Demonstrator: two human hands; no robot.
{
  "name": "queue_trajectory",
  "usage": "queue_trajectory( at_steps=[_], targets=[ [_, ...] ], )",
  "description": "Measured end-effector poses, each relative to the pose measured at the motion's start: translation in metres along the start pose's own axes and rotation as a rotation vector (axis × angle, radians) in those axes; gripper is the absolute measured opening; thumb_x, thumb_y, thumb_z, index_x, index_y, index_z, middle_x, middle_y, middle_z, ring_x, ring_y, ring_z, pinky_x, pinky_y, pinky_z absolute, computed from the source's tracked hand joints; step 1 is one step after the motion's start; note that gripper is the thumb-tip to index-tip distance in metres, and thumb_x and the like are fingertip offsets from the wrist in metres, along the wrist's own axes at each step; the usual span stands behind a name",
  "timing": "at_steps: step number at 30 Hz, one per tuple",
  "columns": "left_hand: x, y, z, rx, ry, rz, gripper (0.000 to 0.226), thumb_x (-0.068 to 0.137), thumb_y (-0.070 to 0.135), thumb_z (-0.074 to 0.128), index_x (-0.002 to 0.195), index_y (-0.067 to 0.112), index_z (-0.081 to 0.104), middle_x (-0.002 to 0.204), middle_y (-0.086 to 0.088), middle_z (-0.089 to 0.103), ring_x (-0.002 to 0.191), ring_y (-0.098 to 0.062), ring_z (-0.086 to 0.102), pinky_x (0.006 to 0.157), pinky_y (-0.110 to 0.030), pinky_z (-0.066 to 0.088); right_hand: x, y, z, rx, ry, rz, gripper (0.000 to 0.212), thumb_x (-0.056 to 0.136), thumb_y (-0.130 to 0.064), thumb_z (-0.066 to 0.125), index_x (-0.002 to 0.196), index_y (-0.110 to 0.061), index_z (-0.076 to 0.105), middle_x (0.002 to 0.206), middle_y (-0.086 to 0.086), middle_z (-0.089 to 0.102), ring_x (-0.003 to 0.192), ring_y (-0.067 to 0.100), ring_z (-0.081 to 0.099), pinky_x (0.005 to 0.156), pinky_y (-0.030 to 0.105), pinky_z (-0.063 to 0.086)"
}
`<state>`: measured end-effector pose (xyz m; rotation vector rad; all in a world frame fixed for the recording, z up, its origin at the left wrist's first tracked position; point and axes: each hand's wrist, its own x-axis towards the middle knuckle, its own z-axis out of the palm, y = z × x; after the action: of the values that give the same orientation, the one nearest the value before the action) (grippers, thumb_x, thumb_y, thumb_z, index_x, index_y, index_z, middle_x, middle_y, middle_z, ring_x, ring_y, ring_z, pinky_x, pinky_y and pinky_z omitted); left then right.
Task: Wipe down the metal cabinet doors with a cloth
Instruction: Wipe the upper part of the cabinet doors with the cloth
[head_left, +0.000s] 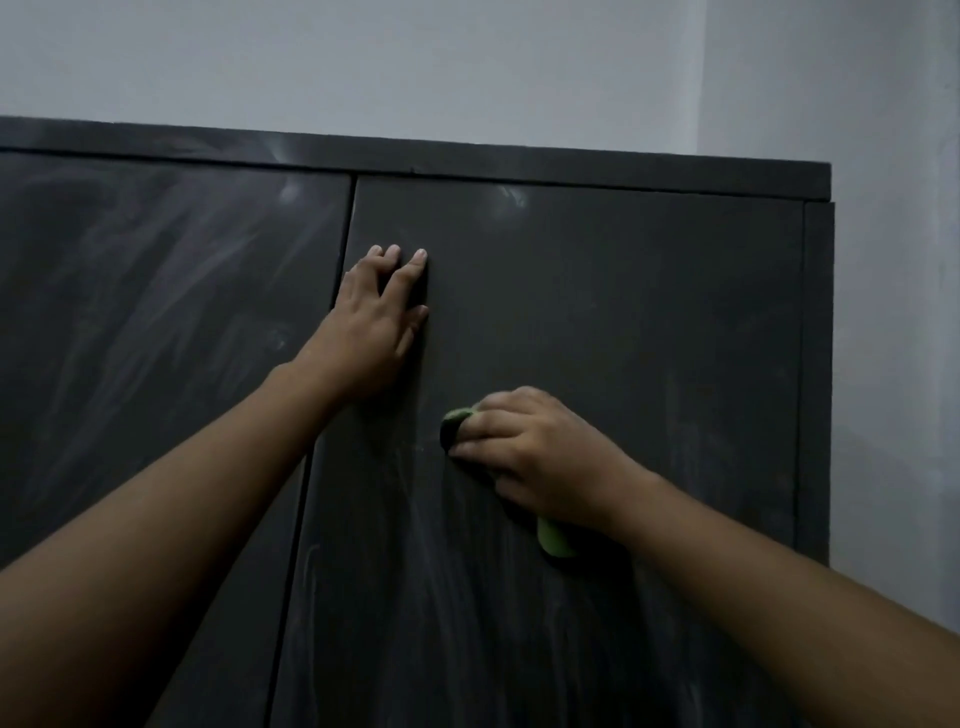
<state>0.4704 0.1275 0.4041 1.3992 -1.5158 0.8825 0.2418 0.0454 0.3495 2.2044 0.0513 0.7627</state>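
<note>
Wiping is under way on the right door (623, 338) of a dark metal cabinet (571, 169). The right hand (540, 457) is clenched over a green cloth (454, 428), pressing it flat against that door at mid-height, a little right of the seam between the doors. Only two bits of the cloth show: a rounded end past the fingertips and a tail below the heel of the hand. Taken together they suggest a bunched wad whose long axis runs diagonally, upper-left to lower-right, with the leading end pointing toward the seam.

The left hand (376, 327) lies released, palm flat and fingers spread, on the right door just beside the seam, above the cloth; it holds nothing and seems to steady the panel.

As for progress, my judgement is that it is partial. The upper right door around and right of the hands looks fairly even and dark, while pale streaks show below the cloth and near the top edge. The left door (156, 312) carries broad whitish smears across most of its visible face, so it appears either untouched or in need of another pass.
</note>
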Motion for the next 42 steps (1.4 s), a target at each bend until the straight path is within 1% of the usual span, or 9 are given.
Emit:
queue_trajectory(
  at_steps=[3, 7, 10, 15, 22, 26, 29, 36, 42],
  targets=[
    [0.001, -0.001, -0.009, -0.006, -0.036, 0.015, 0.064, 0.103, 0.029, 0.05, 0.159, 0.021, 0.019, 0.161, -0.016, 0.015, 0.152, -0.029, 0.006, 0.12, -0.035, 0.007, 0.007, 0.014, -0.012, 0.014, -0.064, -0.098, 0.034, 0.073, -0.017, 0.071, 0.106, -0.02, 0.079, 0.114, -0.003, 0.073, 0.108, 0.027, 0.066, 0.089, 0.043, 0.053],
    [0.005, -0.008, -0.023, -0.037, -0.079, 0.041, 0.066, 0.099, 0.023, 0.058, 0.157, 0.022, 0.026, 0.157, -0.011, 0.024, 0.151, -0.024, 0.014, 0.118, -0.029, 0.012, 0.034, 0.04, -0.03, -0.019, 0.269, 0.284, 0.041, 0.078, -0.014, 0.061, 0.116, -0.009, 0.075, 0.118, 0.007, 0.071, 0.108, 0.032, 0.064, 0.091, 0.051, 0.053],
    [0.004, -0.01, -0.026, -0.028, -0.083, 0.06, 0.066, 0.099, 0.019, 0.059, 0.157, 0.022, 0.028, 0.158, -0.011, 0.025, 0.15, -0.023, 0.018, 0.116, -0.025, 0.012, 0.055, 0.024, -0.015, -0.085, 0.317, 0.362, 0.045, 0.081, -0.02, 0.052, 0.121, -0.009, 0.072, 0.122, 0.006, 0.069, 0.111, 0.032, 0.062, 0.091, 0.05, 0.051],
    [-0.002, -0.017, -0.03, 0.013, -0.093, 0.083, 0.067, 0.097, 0.02, 0.061, 0.156, 0.025, 0.029, 0.155, -0.01, 0.03, 0.145, -0.027, 0.025, 0.117, -0.032, 0.019, 0.063, -0.017, 0.016, -0.073, 0.207, 0.245, 0.043, 0.08, -0.017, 0.062, 0.121, -0.017, 0.073, 0.125, 0.002, 0.069, 0.117, 0.028, 0.06, 0.093, 0.044, 0.047],
    [-0.007, -0.009, -0.044, 0.128, -0.172, 0.091, 0.073, 0.096, 0.016, 0.062, 0.158, 0.027, 0.024, 0.156, -0.007, 0.029, 0.142, -0.025, 0.028, 0.118, -0.035, 0.024, 0.057, -0.035, 0.024, -0.015, -0.252, -0.176, 0.038, 0.084, -0.021, 0.071, 0.12, -0.032, 0.073, 0.131, -0.011, 0.066, 0.127, 0.02, 0.055, 0.101, 0.041, 0.04],
    [-0.016, -0.012, -0.04, 0.109, -0.18, 0.096, 0.072, 0.095, 0.007, 0.06, 0.157, 0.024, 0.028, 0.153, -0.009, 0.033, 0.142, -0.025, 0.029, 0.114, -0.024, 0.019, 0.067, -0.012, 0.019, -0.081, 0.151, 0.047, 0.032, 0.081, -0.014, 0.07, 0.111, -0.021, 0.077, 0.119, 0.001, 0.072, 0.11, 0.028, 0.065, 0.089, 0.045, 0.05],
    [-0.016, -0.017, -0.038, 0.075, -0.165, 0.103, 0.071, 0.093, 0.008, 0.063, 0.155, 0.024, 0.032, 0.151, -0.008, 0.035, 0.142, -0.023, 0.029, 0.114, -0.025, 0.021, 0.084, -0.025, 0.028, -0.114, 0.271, 0.255, 0.039, 0.085, -0.016, 0.052, 0.117, -0.015, 0.073, 0.122, 0.005, 0.069, 0.111, 0.031, 0.062, 0.089, 0.047, 0.051],
    [-0.013, -0.026, -0.047, 0.009, -0.197, 0.095, 0.078, 0.087, -0.015, 0.054, 0.152, 0.024, 0.039, 0.152, -0.002, 0.034, 0.147, -0.019, 0.026, 0.117, -0.031, 0.032, 0.094, -0.066, 0.054, -0.093, 0.052, 0.097, 0.042, 0.091, -0.022, 0.051, 0.13, -0.022, 0.068, 0.133, -0.002, 0.065, 0.124, 0.026, 0.056, 0.096, 0.046, 0.045],
    [-0.022, -0.026, -0.042, 0.095, -0.272, 0.121, 0.081, 0.094, 0.001, 0.057, 0.159, 0.029, 0.017, 0.161, -0.002, 0.017, 0.15, -0.022, 0.016, 0.123, -0.038, 0.02, 0.08, -0.084, 0.064, -0.064, -0.242, -0.165, 0.038, 0.099, -0.027, 0.052, 0.135, -0.032, 0.062, 0.144, -0.009, 0.056, 0.137, 0.023, 0.044, 0.107, 0.044, 0.035]
  ],
)
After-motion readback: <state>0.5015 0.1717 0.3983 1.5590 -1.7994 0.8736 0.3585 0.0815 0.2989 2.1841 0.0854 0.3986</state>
